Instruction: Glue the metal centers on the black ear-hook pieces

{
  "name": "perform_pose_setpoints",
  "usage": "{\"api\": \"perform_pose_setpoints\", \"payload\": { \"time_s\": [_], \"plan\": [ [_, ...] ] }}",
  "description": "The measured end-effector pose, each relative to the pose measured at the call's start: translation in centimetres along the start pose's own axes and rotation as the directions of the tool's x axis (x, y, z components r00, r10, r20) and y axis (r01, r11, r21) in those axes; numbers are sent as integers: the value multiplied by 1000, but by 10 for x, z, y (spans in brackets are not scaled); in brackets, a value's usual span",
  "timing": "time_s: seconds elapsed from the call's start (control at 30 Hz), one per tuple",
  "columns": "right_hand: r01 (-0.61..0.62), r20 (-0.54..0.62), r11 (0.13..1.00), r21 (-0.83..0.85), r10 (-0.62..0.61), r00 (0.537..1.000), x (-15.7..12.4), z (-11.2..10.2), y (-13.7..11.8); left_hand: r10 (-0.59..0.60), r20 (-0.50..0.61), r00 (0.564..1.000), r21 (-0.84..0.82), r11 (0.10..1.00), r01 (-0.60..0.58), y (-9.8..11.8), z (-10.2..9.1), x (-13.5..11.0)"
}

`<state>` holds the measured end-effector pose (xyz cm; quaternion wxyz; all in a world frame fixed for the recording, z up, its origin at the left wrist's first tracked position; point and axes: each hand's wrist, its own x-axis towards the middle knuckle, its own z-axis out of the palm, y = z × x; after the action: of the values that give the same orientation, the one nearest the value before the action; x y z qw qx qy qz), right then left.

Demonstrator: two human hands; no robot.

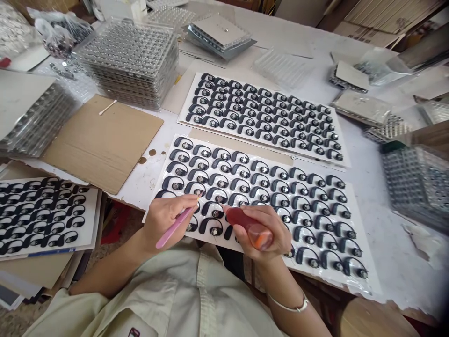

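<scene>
In my left hand (159, 220) is a slim pink stick-like tool (172, 232), pinched between thumb and fingers; its yellowish tip reaches over the near sheet. My right hand (273, 231) is wrapped round a small red squeeze bottle (242, 221), whose narrow end points left toward the black pieces. Under both hands lies a white sheet (363, 250) covered with rows of black curved, hook-shaped pieces (217, 194), each with a small round silvery part at one end. My hands hide some of the nearest pieces.
Behind lies a second sheet (345, 160) of similar pieces. Left of it, a cotton swab (107, 107) rests on brown cardboard (101, 145). Stacked clear trays (128, 61) stand at the back left. Another sheet (87, 229) sits lower left. More trays (414, 178) line the right side.
</scene>
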<state>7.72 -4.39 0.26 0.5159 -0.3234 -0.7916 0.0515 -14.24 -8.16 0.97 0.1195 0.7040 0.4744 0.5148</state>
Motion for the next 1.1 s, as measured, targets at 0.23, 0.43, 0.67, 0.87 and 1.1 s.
{"api": "perform_pose_setpoints", "payload": {
  "time_s": [0.23,0.43,0.67,0.87,1.1],
  "plan": [
    [-311,-152,913,264,358,921,10,-12,9,71,128,989,-16,997,-70,9,10,-20],
    [-554,84,642,531,610,788,35,-56,25,120,164,979,64,989,-132,16,18,-31],
    [-556,52,615,559,643,764,8,-30,6,202,247,948,186,950,-252,16,24,-38],
    [-375,-103,871,316,425,899,-10,-2,-8,229,288,930,290,904,-313,24,25,-34],
    [-171,-134,967,188,197,971,-15,7,-6,215,303,928,357,878,-320,35,24,-23]
  ]
}}
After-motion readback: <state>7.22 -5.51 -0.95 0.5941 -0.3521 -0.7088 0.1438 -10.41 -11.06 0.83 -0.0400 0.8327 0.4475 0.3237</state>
